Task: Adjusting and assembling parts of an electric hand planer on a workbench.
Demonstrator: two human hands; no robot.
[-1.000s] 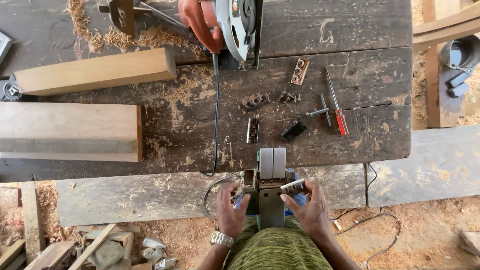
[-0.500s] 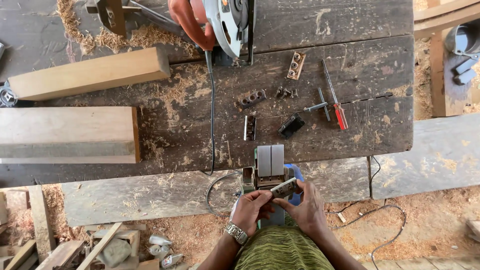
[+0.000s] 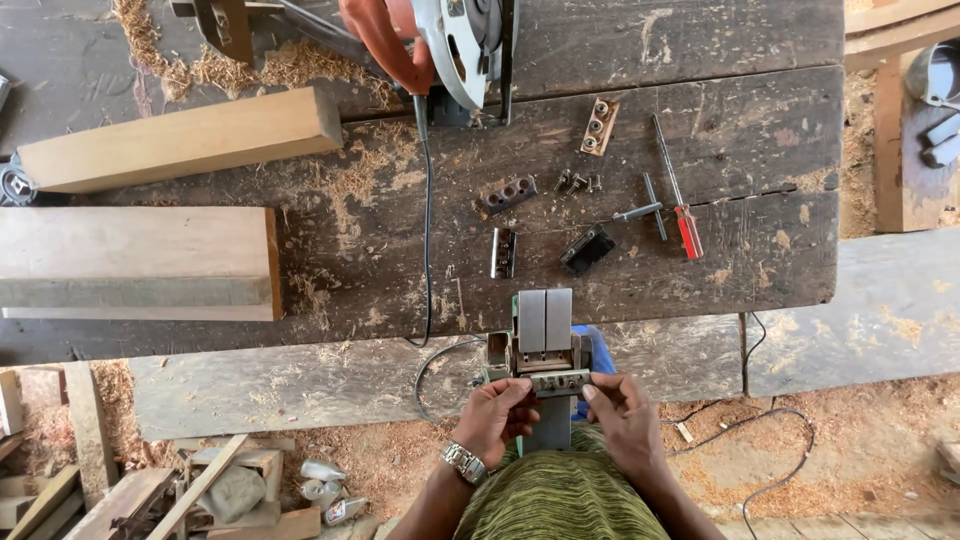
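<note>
A green and grey power tool (image 3: 542, 335) rests at the near edge of the dark wooden workbench (image 3: 760, 130). Across its near end lies a small metal bar with holes (image 3: 556, 381). My left hand (image 3: 497, 417), with a metal wristwatch, pinches the bar's left end. My right hand (image 3: 620, 420) pinches its right end. Both hands sit just below the tool, over my green patterned lap.
On the bench lie an orange circular saw (image 3: 440, 45) with its black cord (image 3: 428, 230), two timber blocks (image 3: 180, 140) (image 3: 140, 262), small metal fittings (image 3: 510, 192), a T-handle key (image 3: 645, 208), and a red-handled screwdriver (image 3: 680, 200). Sawdust and wood scraps (image 3: 200, 490) cover the ground.
My hands have come together from either side of the tool onto the small metal bar, which now lies level across the tool's near end.
</note>
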